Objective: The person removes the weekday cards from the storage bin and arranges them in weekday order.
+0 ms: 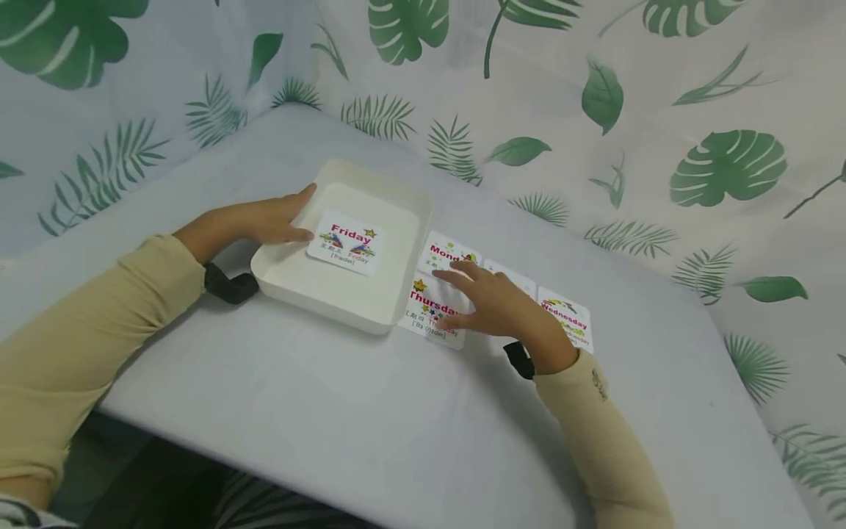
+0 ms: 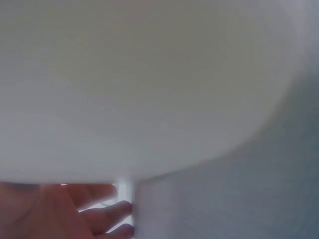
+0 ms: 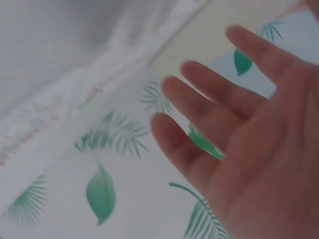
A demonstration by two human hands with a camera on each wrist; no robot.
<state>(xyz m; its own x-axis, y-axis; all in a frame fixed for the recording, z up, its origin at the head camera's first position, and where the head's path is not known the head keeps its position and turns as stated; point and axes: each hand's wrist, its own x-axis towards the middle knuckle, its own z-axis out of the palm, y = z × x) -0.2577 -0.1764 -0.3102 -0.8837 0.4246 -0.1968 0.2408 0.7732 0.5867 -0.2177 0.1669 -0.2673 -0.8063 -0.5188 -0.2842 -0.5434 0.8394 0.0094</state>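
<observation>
A shallow white tray (image 1: 330,297) sits on the table with a "Friday" card (image 1: 344,242) lying inside it. At the tray's left side, my left hand (image 1: 267,219) holds the rim, its thumb reaching over the inside near that card. The tray's wall (image 2: 149,99) fills most of the left wrist view, with the fingers partly hidden. My right hand (image 1: 496,300) hovers with spread fingers over cards to the tray's right, holding nothing. Beneath it are a "Thursday" card (image 1: 423,323) and a "Monday" card (image 1: 439,261), both partly covered.
A "Wednesday" card (image 1: 571,312) lies right of the right hand. Between it and the "Monday" card is another card (image 1: 512,275), mostly hidden. The table (image 1: 370,411) has a pale cover, and a leaf-patterned curtain (image 1: 634,176) hangs along its back.
</observation>
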